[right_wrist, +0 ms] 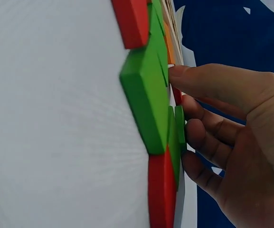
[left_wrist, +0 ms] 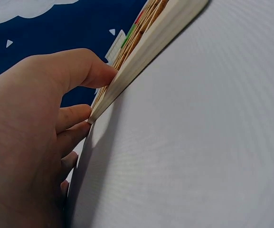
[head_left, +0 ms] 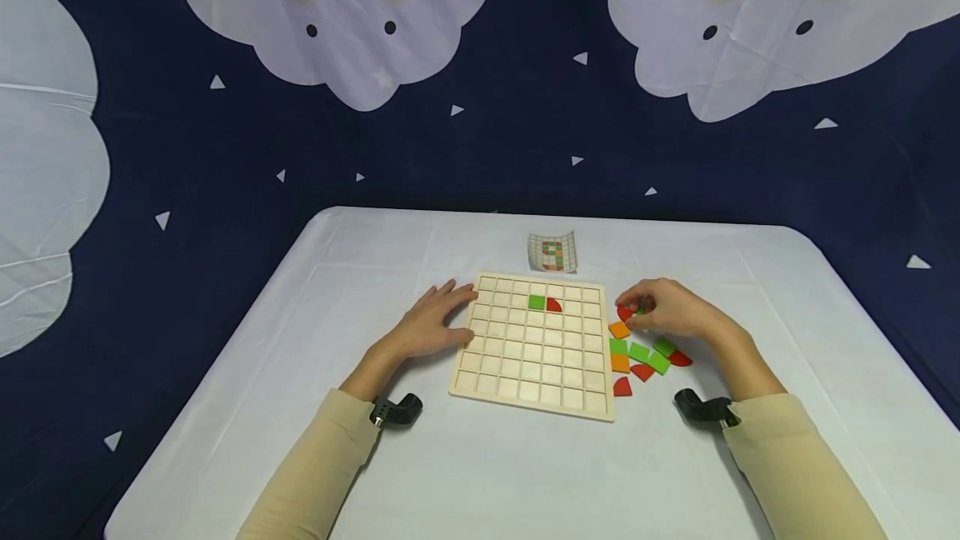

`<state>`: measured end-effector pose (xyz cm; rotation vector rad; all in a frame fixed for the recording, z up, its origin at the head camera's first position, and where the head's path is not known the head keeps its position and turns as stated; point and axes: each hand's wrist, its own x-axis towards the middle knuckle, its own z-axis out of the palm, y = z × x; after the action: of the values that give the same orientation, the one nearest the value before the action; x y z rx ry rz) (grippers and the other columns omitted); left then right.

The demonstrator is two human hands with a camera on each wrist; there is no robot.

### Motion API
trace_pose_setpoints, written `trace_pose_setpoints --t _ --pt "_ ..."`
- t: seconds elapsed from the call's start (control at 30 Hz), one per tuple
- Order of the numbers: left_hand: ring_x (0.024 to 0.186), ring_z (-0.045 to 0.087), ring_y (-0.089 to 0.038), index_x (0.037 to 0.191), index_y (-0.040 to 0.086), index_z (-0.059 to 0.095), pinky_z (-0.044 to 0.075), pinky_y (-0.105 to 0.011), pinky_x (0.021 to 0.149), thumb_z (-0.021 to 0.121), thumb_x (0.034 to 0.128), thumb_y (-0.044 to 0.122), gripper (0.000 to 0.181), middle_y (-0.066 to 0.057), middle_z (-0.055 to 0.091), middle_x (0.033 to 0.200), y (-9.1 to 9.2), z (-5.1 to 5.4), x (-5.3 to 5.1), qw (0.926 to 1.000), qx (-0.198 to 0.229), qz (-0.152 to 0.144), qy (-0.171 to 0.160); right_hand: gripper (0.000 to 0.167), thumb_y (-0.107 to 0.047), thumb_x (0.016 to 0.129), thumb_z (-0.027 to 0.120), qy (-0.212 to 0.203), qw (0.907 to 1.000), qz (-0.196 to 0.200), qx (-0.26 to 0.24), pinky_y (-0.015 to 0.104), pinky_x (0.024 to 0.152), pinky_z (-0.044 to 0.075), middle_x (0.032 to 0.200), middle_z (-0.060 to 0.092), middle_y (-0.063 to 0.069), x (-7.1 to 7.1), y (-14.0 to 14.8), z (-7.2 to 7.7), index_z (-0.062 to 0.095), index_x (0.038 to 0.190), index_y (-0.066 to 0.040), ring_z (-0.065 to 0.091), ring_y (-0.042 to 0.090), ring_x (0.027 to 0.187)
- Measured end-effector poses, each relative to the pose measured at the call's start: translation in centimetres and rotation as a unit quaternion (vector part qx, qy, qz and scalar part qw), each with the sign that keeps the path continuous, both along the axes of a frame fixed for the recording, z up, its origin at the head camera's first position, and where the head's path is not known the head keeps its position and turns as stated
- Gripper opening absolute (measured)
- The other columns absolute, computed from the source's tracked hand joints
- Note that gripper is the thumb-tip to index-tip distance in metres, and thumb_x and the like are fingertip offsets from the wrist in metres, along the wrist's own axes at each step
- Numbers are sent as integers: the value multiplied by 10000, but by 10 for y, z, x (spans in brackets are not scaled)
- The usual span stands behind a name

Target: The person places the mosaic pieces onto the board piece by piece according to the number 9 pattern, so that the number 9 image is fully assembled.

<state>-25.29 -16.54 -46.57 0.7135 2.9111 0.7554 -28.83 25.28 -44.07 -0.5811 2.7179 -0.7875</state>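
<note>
A square wooden grid board [head_left: 534, 407] lies on the table; a green square tile [head_left: 537, 302] and a red quarter-circle tile [head_left: 553, 305] sit side by side in its upper cells. My left hand [head_left: 431, 323] rests with spread fingers and thumb against the board's left edge. In the left wrist view, the thumb [left_wrist: 101, 71] touches the wooden rim. Right of the board, my right hand [head_left: 671, 307] pinches another red quarter-circle tile [head_left: 624, 314] between thumb and fingers. A green tile [right_wrist: 180, 126] stands close by its curled fingers, partly hidden.
Loose tiles lie right of the board: orange squares [head_left: 620, 363], green squares [head_left: 659, 362] and red quarter-circles [head_left: 622, 387]. A small printed pattern card [head_left: 552, 253] lies beyond the board. The white-covered table [head_left: 480, 473] meets a dark cloud-print cloth [head_left: 525, 165] behind.
</note>
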Motion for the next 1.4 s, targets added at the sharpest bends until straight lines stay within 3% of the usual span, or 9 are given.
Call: trace_pose_setpoints --t 0.77,1.07,1.4 --pt "1444 143 -190 1440 176 461 41 -365 1167 654 807 414 703 17 345 1523 0 -1 -1 10000 71 11 -11 371 -137 781 744 54 10000 -25 38 360 761 462 1041 636 38 0 -3 0 691 1146 -111 504 234 873" --pt "1445 139 -189 1442 181 458 42 -374 1168 645 809 418 701 20 345 1523 0 -3 -2 10000 76 28 5 379 -179 793 762 149 9999 2 51 333 686 450 982 624 22 -1 -4 -2 690 1161 -127 488 222 826" --pt "1445 142 -198 1441 173 456 35 -366 1168 653 810 408 702 17 344 1524 0 -2 0 10000 38 28 10 363 -195 814 771 287 9994 208 4 344 709 431 967 643 5 0 0 2 702 1148 -71 490 202 811"
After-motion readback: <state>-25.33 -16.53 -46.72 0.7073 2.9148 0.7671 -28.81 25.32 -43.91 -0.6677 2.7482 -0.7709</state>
